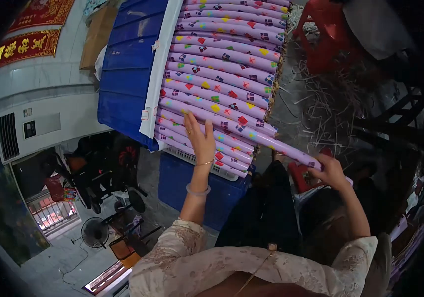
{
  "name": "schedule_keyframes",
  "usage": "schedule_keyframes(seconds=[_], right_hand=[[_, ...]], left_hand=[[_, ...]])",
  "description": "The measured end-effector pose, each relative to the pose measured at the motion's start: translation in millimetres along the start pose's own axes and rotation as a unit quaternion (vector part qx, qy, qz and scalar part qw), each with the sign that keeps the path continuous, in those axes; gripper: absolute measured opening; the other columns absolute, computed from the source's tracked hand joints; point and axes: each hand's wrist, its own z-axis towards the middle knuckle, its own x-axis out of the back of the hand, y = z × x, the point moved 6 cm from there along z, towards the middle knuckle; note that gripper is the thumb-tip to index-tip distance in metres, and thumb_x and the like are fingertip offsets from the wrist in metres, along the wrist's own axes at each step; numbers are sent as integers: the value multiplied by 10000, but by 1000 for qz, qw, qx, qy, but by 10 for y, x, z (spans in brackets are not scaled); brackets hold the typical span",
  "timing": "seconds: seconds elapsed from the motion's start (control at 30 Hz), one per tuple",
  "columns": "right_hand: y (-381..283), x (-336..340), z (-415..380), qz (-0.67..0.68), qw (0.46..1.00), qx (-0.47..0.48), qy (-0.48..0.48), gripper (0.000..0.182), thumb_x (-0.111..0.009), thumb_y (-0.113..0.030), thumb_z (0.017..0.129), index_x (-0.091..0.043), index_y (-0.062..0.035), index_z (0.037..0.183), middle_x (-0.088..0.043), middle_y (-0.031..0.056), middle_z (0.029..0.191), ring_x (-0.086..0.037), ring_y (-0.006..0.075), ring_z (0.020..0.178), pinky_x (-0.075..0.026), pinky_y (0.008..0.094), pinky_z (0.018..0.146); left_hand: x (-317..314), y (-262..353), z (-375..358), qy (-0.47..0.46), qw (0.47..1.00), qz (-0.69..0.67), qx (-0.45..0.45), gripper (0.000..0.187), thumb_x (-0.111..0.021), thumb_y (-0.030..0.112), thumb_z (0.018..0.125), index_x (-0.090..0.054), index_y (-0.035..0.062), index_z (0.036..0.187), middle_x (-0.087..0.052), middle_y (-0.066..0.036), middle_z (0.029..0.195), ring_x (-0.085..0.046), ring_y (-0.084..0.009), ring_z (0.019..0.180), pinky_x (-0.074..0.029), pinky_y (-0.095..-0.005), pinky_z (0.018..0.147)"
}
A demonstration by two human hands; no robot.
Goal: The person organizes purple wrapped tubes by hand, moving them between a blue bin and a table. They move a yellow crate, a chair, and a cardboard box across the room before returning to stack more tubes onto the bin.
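A long lilac roll of gift wrap [291, 152] with a printed pattern of small coloured presents lies slantwise over other rolls. My right hand [331, 172] is closed around its near right end, which sticks out past the stack. Toward the other end, my left hand [201, 142] rests with its fingers stretched out along the paper, its thumb apart. Beneath and beyond them, a stack of matching gift wrap rolls [217, 69] lies side by side, their right ends roughly lined up. A white slatted crate [224, 173] shows under the nearest rolls.
Blue plastic bins [127, 64] stand left of and below the stack. A red stool [321, 32] is at the upper right, above shredded paper strips [316, 114] on the floor. A fan [94, 231] and a wheeled chair frame stand at lower left; a carton [98, 37] is by the wall.
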Motion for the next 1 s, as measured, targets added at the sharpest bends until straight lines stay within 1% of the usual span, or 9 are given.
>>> schedule_keyframes(seconds=[0.07,0.13,0.3,0.33,0.53,0.73,0.87,0.93,1.0], right_hand=[[142,236,-221,-36,998,9,47,327,-690,-192,629,-612,-29,901,-602,142,810,-598,261,711,-468,333,629],[254,646,-460,-37,996,-11,80,299,-676,-166,608,-613,-14,858,-597,150,784,-596,255,698,-467,333,615],[531,1472,-837,-109,974,70,185,332,-635,-166,630,-584,-10,919,-565,144,770,-562,258,659,-449,325,594],[658,1537,-820,-108,972,47,205,335,-619,-149,654,-566,-13,956,-553,131,789,-551,242,637,-441,304,578],[686,1627,8,-187,938,49,287,331,-631,-89,654,-567,-64,979,-546,98,784,-551,218,623,-452,303,574],[271,1573,775,-231,928,107,272,394,-655,-103,664,-546,-115,1042,-526,71,812,-534,214,629,-443,314,551],[-11,1542,1219,-235,918,157,277,397,-661,-120,672,-535,-131,1048,-536,76,818,-544,218,649,-446,308,567],[141,1463,1533,-178,954,88,225,414,-660,-144,691,-515,-153,1079,-548,86,844,-563,223,692,-453,302,598],[1,1359,1744,-165,953,132,219,564,-690,-166,670,-460,-167,1185,-550,98,884,-571,216,737,-467,306,642]], left_hand=[[-16,212,-158,-12,998,-56,1,639,-448,292,874,-156,-74,1308,-157,-271,1356,-147,-379,1271,-152,-410,1027],[-6,530,-339,-32,988,-153,-8,622,-477,229,864,-161,-73,1308,-165,-265,1355,-153,-372,1272,-160,-406,1026],[124,1499,-336,-64,967,-96,-226,645,-544,130,811,-182,-84,1299,-168,-258,1355,-176,-376,1266,-205,-407,1009],[99,1539,-123,-43,965,-127,-227,635,-536,148,816,-189,-85,1295,-178,-262,1350,-183,-378,1262,-195,-417,1012],[-474,1320,1352,34,966,57,-249,628,-402,344,869,-195,-67,1297,-171,-253,1357,-191,-373,1257,-169,-449,1016],[-657,998,2002,1,956,199,-217,591,-356,357,880,-221,-28,1308,-177,-222,1370,-177,-340,1274,-156,-471,1019],[-535,722,2343,65,955,194,-215,548,-371,329,877,-290,-48,1266,-247,-231,1339,-219,-349,1254,-180,-462,1011],[-483,631,2450,73,959,168,-216,550,-380,328,875,-289,-48,1267,-251,-228,1338,-218,-349,1254,-183,-461,1010],[-436,619,2472,70,960,134,-236,551,-397,330,871,-292,-34,1271,-245,-194,1353,-219,-352,1253,-180,-464,1011]])
